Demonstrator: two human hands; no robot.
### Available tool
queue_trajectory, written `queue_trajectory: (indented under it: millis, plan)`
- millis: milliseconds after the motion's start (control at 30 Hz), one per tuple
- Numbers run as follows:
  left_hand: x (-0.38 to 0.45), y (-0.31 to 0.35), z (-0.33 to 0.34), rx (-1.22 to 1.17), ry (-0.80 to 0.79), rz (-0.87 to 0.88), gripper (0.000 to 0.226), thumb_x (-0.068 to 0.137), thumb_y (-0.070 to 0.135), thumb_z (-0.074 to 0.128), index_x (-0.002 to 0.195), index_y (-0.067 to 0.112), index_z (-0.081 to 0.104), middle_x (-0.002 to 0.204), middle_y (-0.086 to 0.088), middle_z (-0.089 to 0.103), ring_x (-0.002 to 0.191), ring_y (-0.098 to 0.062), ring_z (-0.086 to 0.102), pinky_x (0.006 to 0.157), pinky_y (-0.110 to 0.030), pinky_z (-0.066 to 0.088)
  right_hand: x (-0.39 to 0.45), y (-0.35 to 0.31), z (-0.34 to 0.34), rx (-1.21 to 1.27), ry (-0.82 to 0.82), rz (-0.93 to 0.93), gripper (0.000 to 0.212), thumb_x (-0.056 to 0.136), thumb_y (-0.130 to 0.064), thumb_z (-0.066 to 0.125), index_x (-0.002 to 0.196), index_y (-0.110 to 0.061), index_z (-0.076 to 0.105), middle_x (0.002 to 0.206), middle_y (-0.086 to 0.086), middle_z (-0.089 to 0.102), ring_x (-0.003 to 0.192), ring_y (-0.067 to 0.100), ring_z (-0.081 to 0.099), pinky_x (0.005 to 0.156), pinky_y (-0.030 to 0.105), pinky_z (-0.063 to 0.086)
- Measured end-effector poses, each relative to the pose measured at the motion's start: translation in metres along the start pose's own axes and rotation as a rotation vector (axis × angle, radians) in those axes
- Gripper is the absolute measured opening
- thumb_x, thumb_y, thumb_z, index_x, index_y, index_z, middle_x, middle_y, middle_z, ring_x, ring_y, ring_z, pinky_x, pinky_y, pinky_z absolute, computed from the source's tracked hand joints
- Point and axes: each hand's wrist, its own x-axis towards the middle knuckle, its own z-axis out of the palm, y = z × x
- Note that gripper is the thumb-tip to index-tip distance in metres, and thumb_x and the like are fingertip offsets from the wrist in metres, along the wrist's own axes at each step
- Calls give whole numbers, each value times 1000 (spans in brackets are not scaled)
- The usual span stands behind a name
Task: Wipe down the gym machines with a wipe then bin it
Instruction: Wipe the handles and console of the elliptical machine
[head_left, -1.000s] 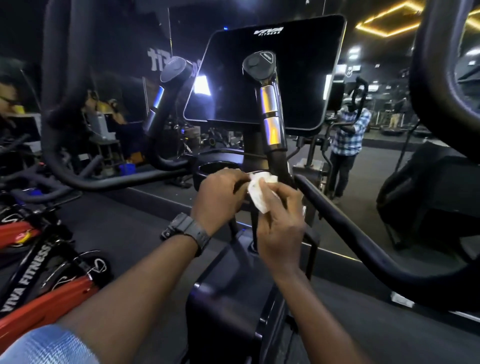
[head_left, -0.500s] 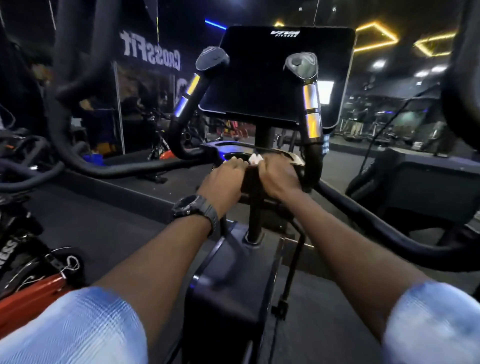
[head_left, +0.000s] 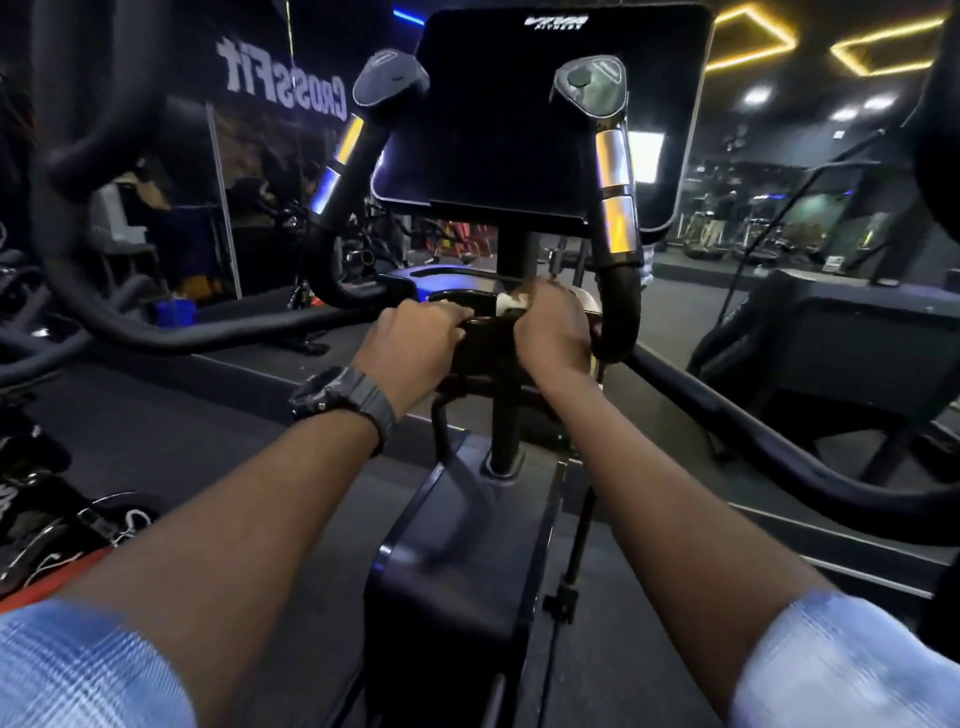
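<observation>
At frame centre, the right hand (head_left: 553, 327) is closed around a crumpled white wipe (head_left: 511, 302), its orientation hidden; the left hand (head_left: 415, 338) grips the elliptical's glossy black cup-holder rim (head_left: 462, 299).

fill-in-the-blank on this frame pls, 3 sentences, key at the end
1. The white wipe is under the ____ hand.
2. The watch sits on the ____ wrist.
3. Both hands rest on the machine below its dark ____, between the two upright grips.

Missing words: right; left; screen
</observation>
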Motion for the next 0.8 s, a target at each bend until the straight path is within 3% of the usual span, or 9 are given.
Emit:
queue_trajectory:
  millis: [67, 167, 233, 300, 400, 567, 700, 800]
  plan:
    - [0, 1, 0, -17, 8, -11, 35, 96, 29, 53, 131, 31, 60, 119, -12, 69, 108, -39, 62, 90, -45, 51, -10, -5, 9, 36, -1, 1, 36, 88, -2, 40, 112, -12, 65, 119, 11, 61, 115, 31, 55, 97, 43, 48]
    - [-2, 6, -2, -36, 44, -11, 35, 96, 25, 56, 130, 27, 62, 120, -9, 69, 112, -35, 62, 93, -43, 50, -39, -3, 21, 35, -10, -138, 49, 93, -2, 35, 139, -7, 47, 154, 12, 32, 145, 28, 23, 119, 38, 21]
    - [-2, 9, -5, -18, 28, -20, 35, 97, 24, 56, 131, 25, 61, 121, -9, 69, 113, -34, 61, 94, -42, 50, -34, 11, 26, -34, 14, -182, 56, 93, -1, 34, 149, -7, 32, 160, 12, 19, 149, 27, 12, 120, 36, 10]
    - [-2, 12, -8, 4, 15, -34, 35, 97, 24, 56, 131, 26, 61, 121, -10, 69, 113, -35, 61, 93, -41, 50, -19, 27, 28, -16, -39, -86, 54, 99, -8, 30, 153, -8, 21, 160, 12, 16, 148, 26, 11, 118, 30, 4]
    - [-3, 16, -9, 16, 23, -48, 34, 97, 23, 56, 131, 24, 62, 120, -10, 69, 113, -34, 61, 92, -40, 49, -13, 30, 28, 11, -108, -33, 51, 103, -14, 31, 152, -7, 19, 159, 14, 17, 146, 28, 14, 116, 36, 10]
    - [-3, 20, -10, 39, -3, -75, 35, 97, 24, 57, 132, 24, 61, 121, -12, 69, 114, -34, 60, 94, -41, 49, -29, 19, 22, -131, -22, -262, 47, 93, -3, 48, 139, -4, 40, 147, 18, 35, 139, 33, 30, 115, 42, 25]
    - [-4, 25, -15, 69, -27, -92, 35, 98, 23, 55, 133, 23, 60, 123, -11, 68, 117, -32, 59, 95, -40, 47, -9, 26, 14, -69, -153, -75, 55, 96, -13, 49, 147, -6, 30, 153, 16, 26, 141, 31, 24, 113, 38, 21]
    - [-4, 27, -15, 63, -32, -105, 35, 97, 23, 56, 132, 23, 60, 121, -12, 68, 115, -32, 60, 94, -39, 48, -23, 17, 11, -113, -190, -165, 64, 87, -11, 62, 144, -6, 32, 152, 17, 25, 141, 33, 24, 114, 40, 26]
